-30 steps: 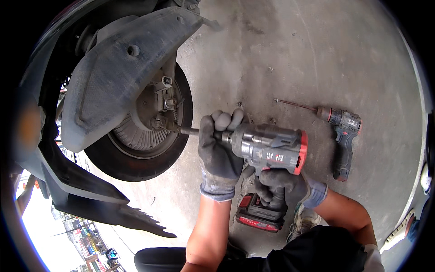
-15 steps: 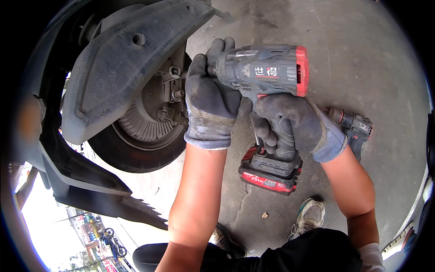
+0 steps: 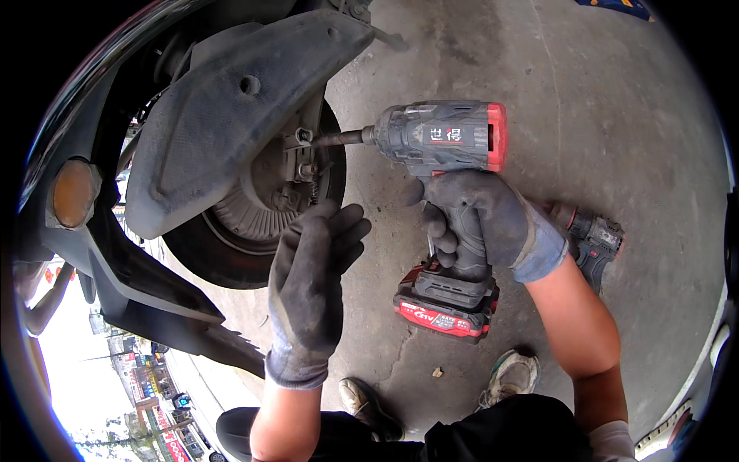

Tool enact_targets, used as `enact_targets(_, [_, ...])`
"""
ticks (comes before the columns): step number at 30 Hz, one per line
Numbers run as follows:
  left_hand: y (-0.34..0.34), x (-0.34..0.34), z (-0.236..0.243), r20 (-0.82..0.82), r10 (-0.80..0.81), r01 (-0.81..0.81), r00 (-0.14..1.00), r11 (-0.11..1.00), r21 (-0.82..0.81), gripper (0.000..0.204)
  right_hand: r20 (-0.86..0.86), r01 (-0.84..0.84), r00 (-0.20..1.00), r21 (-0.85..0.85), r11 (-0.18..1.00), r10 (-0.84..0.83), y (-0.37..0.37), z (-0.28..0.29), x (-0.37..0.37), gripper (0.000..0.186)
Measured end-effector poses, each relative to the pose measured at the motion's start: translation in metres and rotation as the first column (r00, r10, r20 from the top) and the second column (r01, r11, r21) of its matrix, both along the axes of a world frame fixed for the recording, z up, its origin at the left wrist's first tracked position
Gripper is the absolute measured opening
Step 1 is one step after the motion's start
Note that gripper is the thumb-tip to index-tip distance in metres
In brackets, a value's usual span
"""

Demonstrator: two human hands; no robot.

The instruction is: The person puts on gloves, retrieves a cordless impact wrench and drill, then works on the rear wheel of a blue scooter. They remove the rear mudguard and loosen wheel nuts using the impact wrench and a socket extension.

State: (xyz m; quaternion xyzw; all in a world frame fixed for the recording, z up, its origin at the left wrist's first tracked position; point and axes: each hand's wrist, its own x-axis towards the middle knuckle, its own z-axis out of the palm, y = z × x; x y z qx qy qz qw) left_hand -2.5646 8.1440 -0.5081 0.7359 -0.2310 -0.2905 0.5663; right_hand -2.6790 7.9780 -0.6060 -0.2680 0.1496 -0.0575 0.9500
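My gloved right hand (image 3: 496, 219) grips the handle of a black and red cordless impact wrench (image 3: 435, 135), held level with its battery (image 3: 446, 312) hanging below. From its nose a long dark socket (image 3: 339, 139) reaches left, its tip at the axle end (image 3: 303, 137) of a scooter wheel; whether it sits over a nut is hard to see. Below that, my gloved left hand (image 3: 312, 285) is empty, fingers stretched out near the tyre (image 3: 219, 269). A worn black plastic cover (image 3: 231, 115) hides the wheel's upper part.
A second cordless power tool (image 3: 596, 242) lies on the concrete floor (image 3: 616, 100) beyond my right wrist. Scooter bodywork with an orange reflector (image 3: 75, 194) fills the left side. My shoes (image 3: 512, 377) stand below. A blue object (image 3: 616, 8) shows at the top right edge.
My left hand has left the wrench's nose and moved down and left. The socket now shows on the nose, reaching the axle end. The wrench has shifted slightly down and left.
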Motion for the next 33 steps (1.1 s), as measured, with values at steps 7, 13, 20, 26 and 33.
enact_targets(7, [0.214,0.061,0.184,0.038,-0.239,0.232,0.970,0.963,0.134,0.050,0.030,0.004,1.000,-0.006,1.000,-0.004,-0.007,-0.010,-0.001,0.026])
enact_targets(13, [0.319,0.260,0.132,0.327,-0.094,-0.054,0.940,0.907,0.417,0.035,0.005,-0.059,0.998,-0.039,0.997,0.059,-0.007,-0.006,0.002,0.026])
enact_targets(20, [0.318,0.361,-0.004,-0.208,0.183,-0.176,0.961,0.983,0.050,0.050,-0.058,0.036,0.998,-0.029,0.999,-0.037,0.008,0.000,0.003,0.035])
enact_targets(26, [0.286,0.372,-0.040,-0.338,0.075,-0.086,0.938,0.996,-0.017,0.054,-0.229,0.192,0.945,-0.189,0.963,-0.233,0.039,-0.006,-0.040,0.040])
enact_targets(33, [0.264,0.389,-0.036,-0.407,-0.051,0.024,0.912,0.997,-0.069,0.059,-0.532,0.297,0.794,-0.082,0.951,-0.294,0.066,-0.053,-0.060,0.028])
